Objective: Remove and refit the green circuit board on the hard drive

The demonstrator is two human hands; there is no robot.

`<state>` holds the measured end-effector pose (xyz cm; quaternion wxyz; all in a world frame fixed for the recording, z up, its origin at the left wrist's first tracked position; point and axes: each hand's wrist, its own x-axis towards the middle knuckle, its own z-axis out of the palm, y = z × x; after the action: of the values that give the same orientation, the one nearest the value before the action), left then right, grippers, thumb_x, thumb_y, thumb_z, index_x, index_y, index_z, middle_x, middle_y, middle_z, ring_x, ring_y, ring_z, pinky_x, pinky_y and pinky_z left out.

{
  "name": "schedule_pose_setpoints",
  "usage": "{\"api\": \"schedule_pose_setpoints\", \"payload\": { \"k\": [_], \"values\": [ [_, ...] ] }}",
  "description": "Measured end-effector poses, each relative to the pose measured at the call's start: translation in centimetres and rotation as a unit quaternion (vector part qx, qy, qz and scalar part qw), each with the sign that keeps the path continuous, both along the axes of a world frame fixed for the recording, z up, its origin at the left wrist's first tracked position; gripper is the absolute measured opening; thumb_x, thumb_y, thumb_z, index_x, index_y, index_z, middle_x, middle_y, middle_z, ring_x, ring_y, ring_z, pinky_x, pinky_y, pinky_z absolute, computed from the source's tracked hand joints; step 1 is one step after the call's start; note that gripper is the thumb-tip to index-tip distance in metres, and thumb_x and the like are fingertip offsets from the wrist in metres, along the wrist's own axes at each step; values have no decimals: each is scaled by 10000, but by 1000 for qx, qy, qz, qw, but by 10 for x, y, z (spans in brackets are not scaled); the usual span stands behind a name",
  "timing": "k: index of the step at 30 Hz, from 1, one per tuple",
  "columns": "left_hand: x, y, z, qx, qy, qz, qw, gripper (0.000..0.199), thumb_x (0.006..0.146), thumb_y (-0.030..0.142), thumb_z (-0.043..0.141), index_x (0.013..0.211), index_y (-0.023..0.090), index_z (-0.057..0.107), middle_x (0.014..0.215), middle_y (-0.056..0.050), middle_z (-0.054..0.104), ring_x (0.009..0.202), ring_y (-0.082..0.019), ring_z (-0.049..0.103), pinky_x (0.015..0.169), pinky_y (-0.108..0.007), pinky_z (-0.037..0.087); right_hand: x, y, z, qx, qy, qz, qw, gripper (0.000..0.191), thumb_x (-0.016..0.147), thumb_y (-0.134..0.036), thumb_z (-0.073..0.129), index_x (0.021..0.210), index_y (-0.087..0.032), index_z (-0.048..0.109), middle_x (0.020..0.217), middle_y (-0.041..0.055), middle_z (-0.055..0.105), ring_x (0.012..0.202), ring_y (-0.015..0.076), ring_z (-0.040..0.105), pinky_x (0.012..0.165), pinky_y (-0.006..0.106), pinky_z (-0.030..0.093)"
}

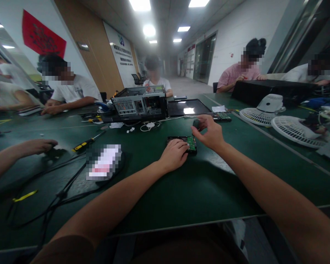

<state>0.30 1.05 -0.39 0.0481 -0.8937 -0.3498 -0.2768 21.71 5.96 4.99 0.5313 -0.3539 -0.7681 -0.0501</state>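
On the green table in front of me lies a hard drive (191,143) with a green circuit board facing up. My left hand (176,150) is closed over its left part, fingers across the top and thumb at the near side. Above the drive's right end, my right hand (210,132) pinches the dark handle of a small screwdriver (196,124). It is held upright, its thin shaft pointing down at the board's right edge. Whether the tip sits in a screw is too small to tell.
An opened computer case (140,104) and a flat dark panel (188,107) lie ahead. White fan parts (260,115) are at right. A yellow-black screwdriver (84,145), black cables (62,194) and a co-worker's hand (38,146) are at left. Other people sit around the table.
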Motion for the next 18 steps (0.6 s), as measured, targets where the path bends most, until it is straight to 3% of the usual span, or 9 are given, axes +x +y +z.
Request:
{"api": "schedule_pose_setpoints", "payload": {
  "k": [9,18],
  "values": [
    [-1,0,0,-3,4,6,1000,324,962,235,619,1275,190,686,1312,-111,690,1294,-300,562,1155,-532,437,2,3,-5,19,-26,-40,999,419,905,-497,724,1193,-229,580,902,52,747,702,208,723,713,370,605],
    [0,-2,3,-5,7,5,1000,309,971,233,610,1265,178,688,1315,-115,692,1293,-305,564,1153,-531,435,4,4,-7,41,-53,-64,996,383,934,-419,667,1232,-193,586,933,76,761,718,219,744,705,365,580]
  ]
}}
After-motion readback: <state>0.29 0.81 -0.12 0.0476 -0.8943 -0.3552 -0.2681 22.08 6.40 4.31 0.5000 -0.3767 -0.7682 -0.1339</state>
